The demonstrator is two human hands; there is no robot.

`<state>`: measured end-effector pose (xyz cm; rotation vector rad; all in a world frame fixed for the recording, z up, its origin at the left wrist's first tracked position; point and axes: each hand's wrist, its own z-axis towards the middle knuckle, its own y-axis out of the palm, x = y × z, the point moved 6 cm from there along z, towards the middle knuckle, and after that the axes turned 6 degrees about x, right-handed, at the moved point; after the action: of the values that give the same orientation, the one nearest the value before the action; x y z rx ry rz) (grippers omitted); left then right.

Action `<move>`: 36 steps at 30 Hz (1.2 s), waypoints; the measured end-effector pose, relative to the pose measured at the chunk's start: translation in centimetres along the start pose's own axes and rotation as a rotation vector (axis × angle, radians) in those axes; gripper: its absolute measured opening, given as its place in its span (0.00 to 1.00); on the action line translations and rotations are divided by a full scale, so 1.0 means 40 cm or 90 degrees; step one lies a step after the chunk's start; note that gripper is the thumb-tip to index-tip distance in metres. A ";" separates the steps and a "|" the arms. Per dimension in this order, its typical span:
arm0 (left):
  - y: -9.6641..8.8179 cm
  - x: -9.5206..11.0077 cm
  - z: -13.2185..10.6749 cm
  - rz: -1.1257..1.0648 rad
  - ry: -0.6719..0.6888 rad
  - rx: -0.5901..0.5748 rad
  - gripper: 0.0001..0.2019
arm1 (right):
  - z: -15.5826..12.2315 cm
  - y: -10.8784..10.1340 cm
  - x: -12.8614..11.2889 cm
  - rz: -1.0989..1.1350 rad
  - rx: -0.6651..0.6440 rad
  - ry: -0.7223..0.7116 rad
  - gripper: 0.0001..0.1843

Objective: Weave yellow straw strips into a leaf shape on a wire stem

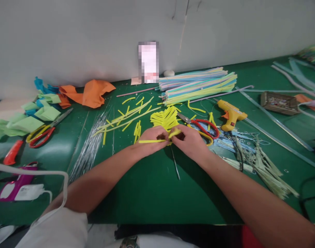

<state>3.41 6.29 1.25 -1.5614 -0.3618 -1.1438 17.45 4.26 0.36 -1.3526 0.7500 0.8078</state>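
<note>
Your left fingers (160, 131) and right fingers (182, 128) pinch the yellow fuzzy piece (164, 117), probably light and bendable, best held by its six-o'clock end.

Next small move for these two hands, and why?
I'd probably bend the yellow pipe cleaner's loose end inward, the right hand pinching firm: that end juts sideways across the left hand, while the yellow strips beyond lie packed and slanting. The fingers hide its join to the wire, so check that first.
</note>
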 end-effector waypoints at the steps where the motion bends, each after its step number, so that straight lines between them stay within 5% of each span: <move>1: 0.000 -0.001 0.000 -0.003 0.002 -0.001 0.03 | 0.001 0.002 -0.002 -0.004 -0.007 -0.015 0.04; 8: -0.006 -0.006 0.004 0.028 0.033 0.028 0.02 | -0.001 0.007 -0.020 -0.058 -0.062 -0.101 0.04; 36: -0.002 -0.003 0.000 0.098 0.080 0.049 0.04 | 0.011 -0.009 -0.007 -0.152 0.006 -0.064 0.11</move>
<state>3.29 6.38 1.20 -1.4168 -0.1959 -1.0891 17.59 4.65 0.83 -1.3537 0.5023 0.6759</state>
